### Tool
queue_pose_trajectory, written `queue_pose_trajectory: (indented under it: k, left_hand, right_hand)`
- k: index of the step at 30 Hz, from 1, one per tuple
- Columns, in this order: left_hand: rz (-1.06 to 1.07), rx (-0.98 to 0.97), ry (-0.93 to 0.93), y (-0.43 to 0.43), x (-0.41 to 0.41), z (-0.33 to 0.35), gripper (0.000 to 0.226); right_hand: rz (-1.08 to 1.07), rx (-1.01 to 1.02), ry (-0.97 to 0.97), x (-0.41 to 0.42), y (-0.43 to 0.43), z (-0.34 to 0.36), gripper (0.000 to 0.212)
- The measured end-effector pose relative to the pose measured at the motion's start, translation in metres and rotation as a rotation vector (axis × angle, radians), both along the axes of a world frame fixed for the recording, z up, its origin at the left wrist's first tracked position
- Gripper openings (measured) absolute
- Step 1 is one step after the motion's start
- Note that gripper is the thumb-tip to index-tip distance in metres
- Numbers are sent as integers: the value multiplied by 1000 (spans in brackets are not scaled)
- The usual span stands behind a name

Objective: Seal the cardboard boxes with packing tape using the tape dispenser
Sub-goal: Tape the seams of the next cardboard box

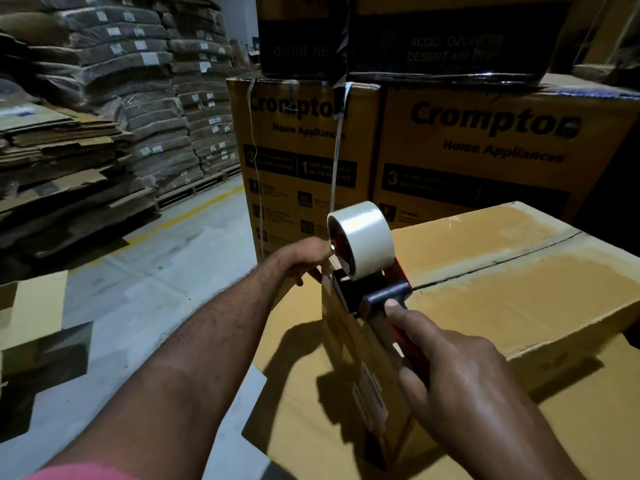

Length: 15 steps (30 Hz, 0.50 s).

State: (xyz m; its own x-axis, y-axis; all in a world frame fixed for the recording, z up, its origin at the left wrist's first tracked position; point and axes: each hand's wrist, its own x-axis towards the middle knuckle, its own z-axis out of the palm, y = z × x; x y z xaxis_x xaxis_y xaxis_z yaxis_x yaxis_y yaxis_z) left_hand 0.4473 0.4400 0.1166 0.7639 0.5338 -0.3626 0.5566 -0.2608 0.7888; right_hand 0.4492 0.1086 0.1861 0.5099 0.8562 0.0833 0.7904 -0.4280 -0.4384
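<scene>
Two hands work at the near end of a cardboard box [519, 299]. The right hand [460, 386] wraps around the red handle of the tape dispenser [381, 296], with its forefinger stretched forward onto the black body. The dispenser sits on the box's top corner, right where the seam [491, 266] between the flaps meets the edge. Its roll of pale tape [363, 237] stands upright above the frame.

The left hand [304, 261] is just beyond the dispenser, touching the box's edge with its fingers curled down over it. The roll hides part of that hand, so I cannot tell whether it also pinches a tape end. A white label [369, 386] is stuck on the box's end face below the dispenser.

Under the box lies a flat sheet of cardboard [298, 375]. Close behind stand two printed Crompton cartons [485, 140], with dark cartons [450, 39] stacked on them and a loose white strap [335, 150] hanging down toward the roll. Piles of flattened cardboard [59, 150] and wrapped bundles [166, 98] on the left stand well apart, across a grey floor with a yellow line [194, 209].
</scene>
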Motion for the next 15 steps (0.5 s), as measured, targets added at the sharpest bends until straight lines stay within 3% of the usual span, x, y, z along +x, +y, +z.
queue_pose_trajectory:
  k: [4,9,15]
  left_hand:
    - [79,57,-55,-26,-3,14,42]
    - [170,-15,-122,-25,6,18,35]
    - [190,23,-158,1,28,26,24]
  right_hand:
    - [-27,-30,16,-4,-16,2,69]
    - [-31,26,59,-7,-12,-2,73]
    - [-92,85,125,2,7,7,59]
